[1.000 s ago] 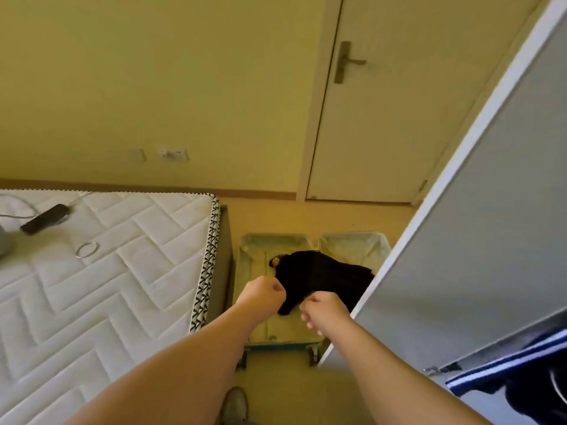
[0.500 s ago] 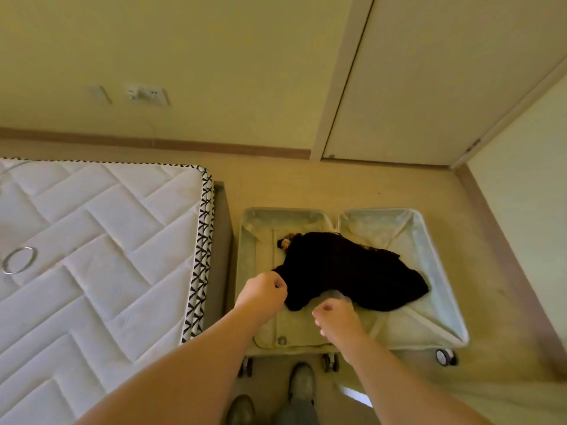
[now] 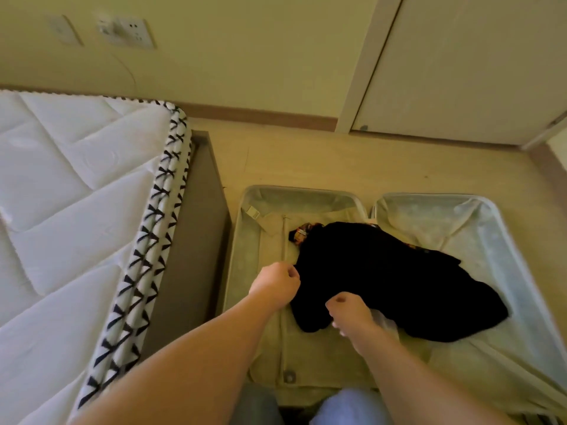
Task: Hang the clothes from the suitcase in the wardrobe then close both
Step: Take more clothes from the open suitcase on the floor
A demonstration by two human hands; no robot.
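Note:
The open suitcase lies flat on the floor, its two pale-lined halves side by side. A black garment is heaped across both halves, with a bit of colourful patterned cloth showing at its far end. Beneath it, in the left half, lies a beige garment with a zip. My left hand is a curled fist at the black garment's left edge. My right hand, also curled, hovers over its near edge. Neither hand plainly grips the cloth. The wardrobe is out of view.
A white quilted mattress on a grey bed frame stands close along the suitcase's left side. A closed door and a wall with a socket are beyond. My knees are at the suitcase's near edge.
My view has dropped and moved closer to the suitcase; the white wardrobe door has left view on the right. Both curled hands have come nearer the black garment.

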